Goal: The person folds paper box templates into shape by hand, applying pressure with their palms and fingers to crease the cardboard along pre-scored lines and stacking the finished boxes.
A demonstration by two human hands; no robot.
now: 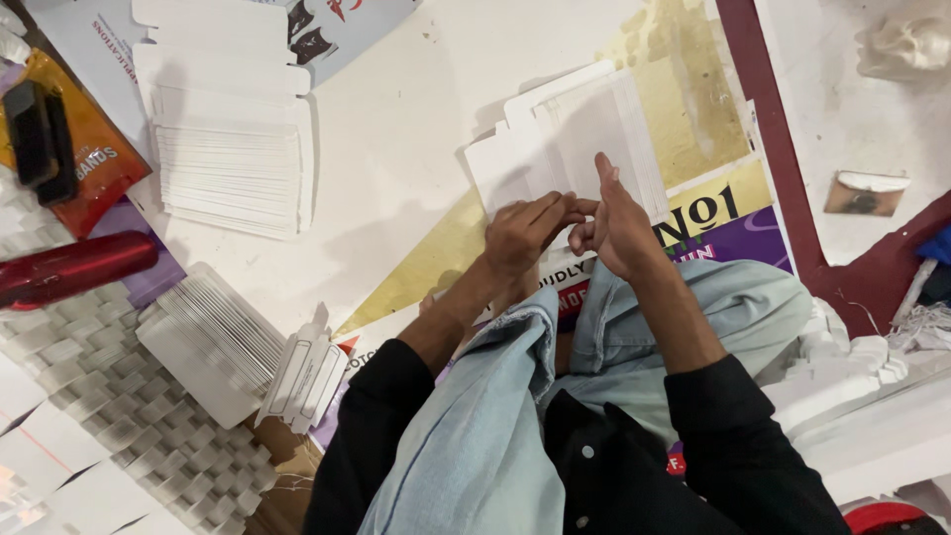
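Far left: orange foil packet (94,163) with a black clip-like object (40,134) lying on it, red glossy cylinder (71,267) just below, both at the edge of a woven grey-white mat (119,406). Upper left: tall fanned stack of flat white die-cut cards (228,149) on the white printed surface (406,129). Below it, a second fanned stack of white cards (213,342) leaning at an angle, with a few small folded white cartons (307,376) touching its right end.

Centre: left hand (525,236) with fingers curled, thumb and fingertips pinched together on the lower edge of a flat white carton blank (584,139). Blank lying on the surface, tilted, on top of a small pile of similar blanks, partly over a yellow and purple printed sheet (713,213). Right hand (619,226) just beside the left, touching it, fingers straight and pressed together, edge-on against the same blank; grip not fully visible, thumb hidden. Black sleeves and light denim knees below the hands.

Right: dark red band (783,149) crossing the surface, small brown-and-white scrap (864,193) beyond it, crumpled clear plastic (906,45) top right, pile of white scraps (842,367) beside the right knee.
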